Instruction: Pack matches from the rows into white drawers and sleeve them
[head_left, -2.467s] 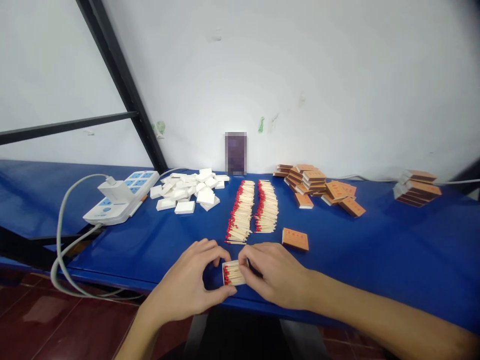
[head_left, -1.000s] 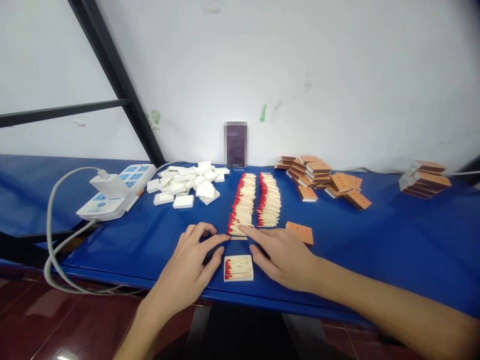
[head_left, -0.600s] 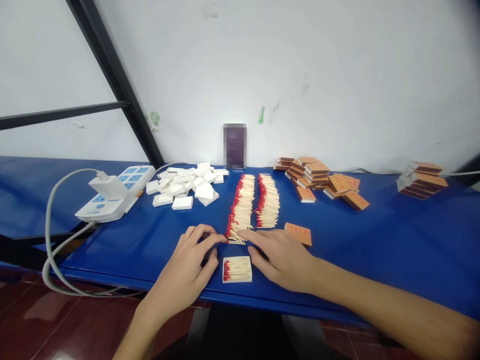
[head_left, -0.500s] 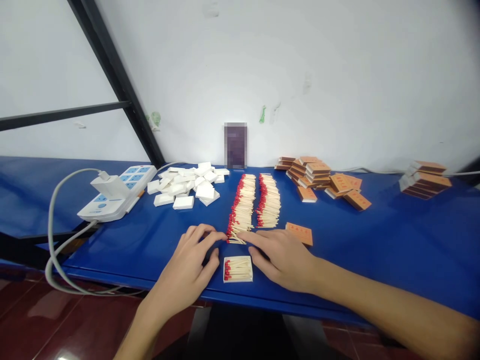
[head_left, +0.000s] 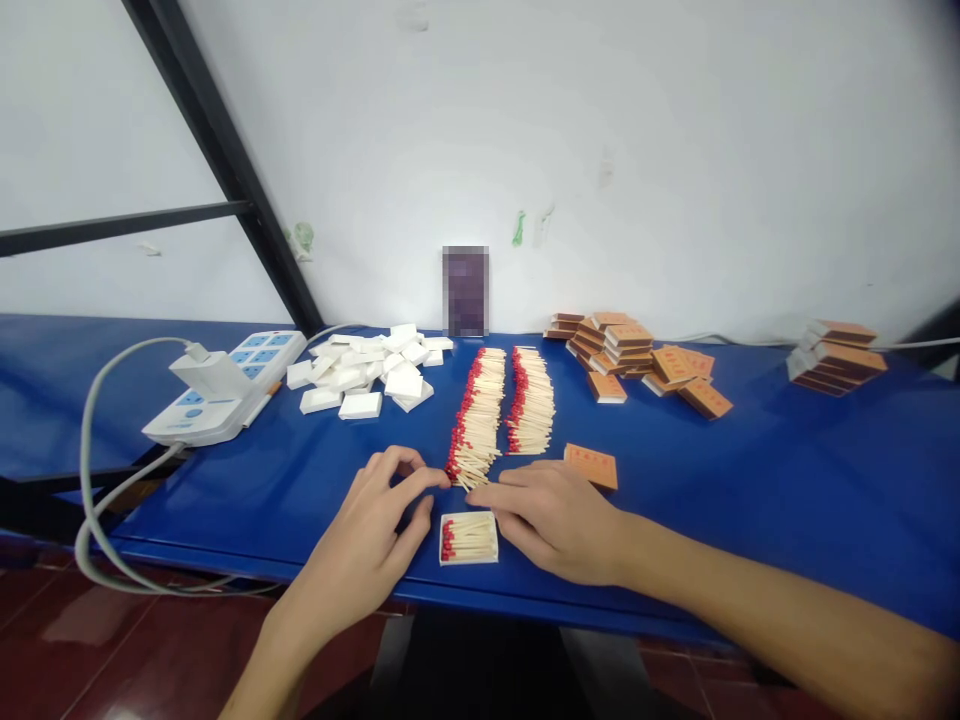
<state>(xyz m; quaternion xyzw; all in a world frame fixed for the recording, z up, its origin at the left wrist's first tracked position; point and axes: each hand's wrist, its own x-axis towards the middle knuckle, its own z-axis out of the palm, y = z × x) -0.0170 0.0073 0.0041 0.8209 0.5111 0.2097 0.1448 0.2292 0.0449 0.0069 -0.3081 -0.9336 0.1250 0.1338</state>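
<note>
**Both hands at the near end of the left match row**

From the head camera I have the left hand (head_left: 375, 520) near the worktop's (head_left: 735, 500) near edge, its index fingertip against the red heads at the near end of the left match row (head_left: 480, 410). A narrow gap separates that finger from the thumb, and I see nothing held. My right hand (head_left: 562, 525) comes in opposite; its index fingertip meets the bare ends of the nearest, splayed matches. Finger and thumb are not pinched together there, though I cannot tell what lies under the palm.

Between the hands, close to the near edge, a white tray (head_left: 469, 562) lies flat with matches inside, red heads to the left. The right match row (head_left: 531, 405) runs beside the left one toward the far edge.

Just beyond my right hand sits a single orange matchbox (head_left: 591, 467). Along the far edge I have a heap of white pieces (head_left: 367, 365) left of the rows, a pile of orange matchboxes (head_left: 615, 345) to the right, and a smaller stack (head_left: 840, 357) toward the far right corner. A power strip (head_left: 217, 418) lies to the left, carrying a plugged-in adapter (head_left: 214, 377).
</note>
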